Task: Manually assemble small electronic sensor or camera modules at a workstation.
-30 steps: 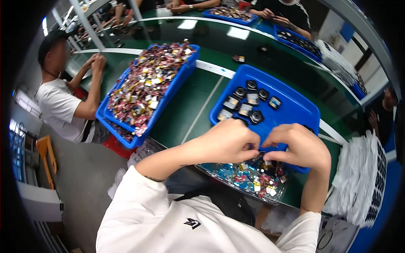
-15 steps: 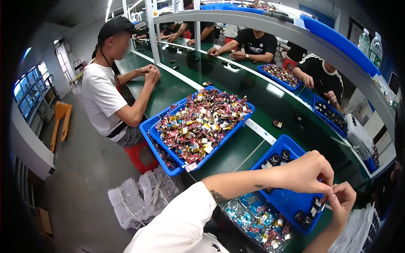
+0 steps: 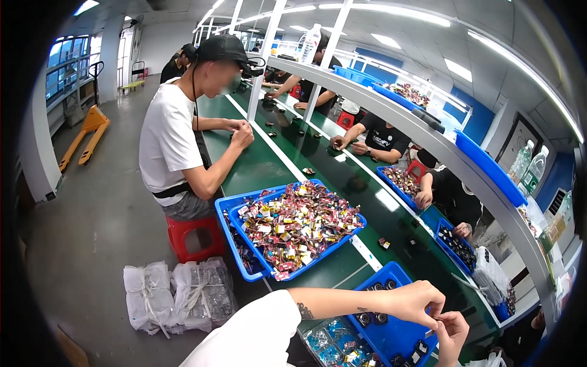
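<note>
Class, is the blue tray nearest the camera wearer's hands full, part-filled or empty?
The blue tray is part-filled: black pieces sit in separate groups, with bare blue bottom showing between them.

Small pale piece (image 3: 430, 334), partly hidden, at fingertips (image 3: 441, 323), above blue tray (image 3: 394, 333)

Honestly so much blue here, from the near tray (image 3: 392, 333) with its black parts (image 3: 381, 318) to the stacked trays (image 3: 228, 227) under that red, white and yellow speckled heap (image 3: 296, 229), plus a white-striped green tabletop (image 3: 257, 165), bright red stool (image 3: 194, 241) and orange pallet jack (image 3: 89, 131).
</note>
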Demonstrator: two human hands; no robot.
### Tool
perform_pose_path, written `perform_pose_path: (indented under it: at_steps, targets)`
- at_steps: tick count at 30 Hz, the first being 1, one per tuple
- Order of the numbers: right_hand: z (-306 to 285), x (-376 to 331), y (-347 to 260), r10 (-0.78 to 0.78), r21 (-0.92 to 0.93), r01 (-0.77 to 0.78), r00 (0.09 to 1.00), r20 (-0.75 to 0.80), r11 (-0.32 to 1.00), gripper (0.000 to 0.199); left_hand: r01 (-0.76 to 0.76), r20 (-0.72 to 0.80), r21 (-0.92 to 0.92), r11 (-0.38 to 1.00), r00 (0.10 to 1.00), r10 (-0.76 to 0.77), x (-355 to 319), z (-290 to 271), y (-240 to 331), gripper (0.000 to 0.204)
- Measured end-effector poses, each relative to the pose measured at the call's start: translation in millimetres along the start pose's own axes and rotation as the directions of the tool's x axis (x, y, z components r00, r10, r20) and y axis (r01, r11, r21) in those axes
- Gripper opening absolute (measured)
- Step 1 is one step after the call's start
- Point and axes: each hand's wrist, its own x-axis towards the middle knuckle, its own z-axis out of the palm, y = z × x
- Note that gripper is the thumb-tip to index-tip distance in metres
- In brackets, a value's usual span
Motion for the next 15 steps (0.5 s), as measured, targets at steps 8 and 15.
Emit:
perform_pose_path:
  at_steps: [8, 15]
  targets:
    - [-10, -2, -3, 0.009, -0.03, -0.011, 0.998, -0.068, 0.999, 0.007, 0.101, 0.037, -0.083, 0.991, 0.994, -0.099, 6, 2, -1, 0.016]
    - [9, 16, -3, -0.144, -0.097, 0.142, 0.99, -0.013, 0.985, 0.02, 0.366, 0.146, -0.121, 0.923, 0.926, -0.348, 3, -14, -1, 0.019]
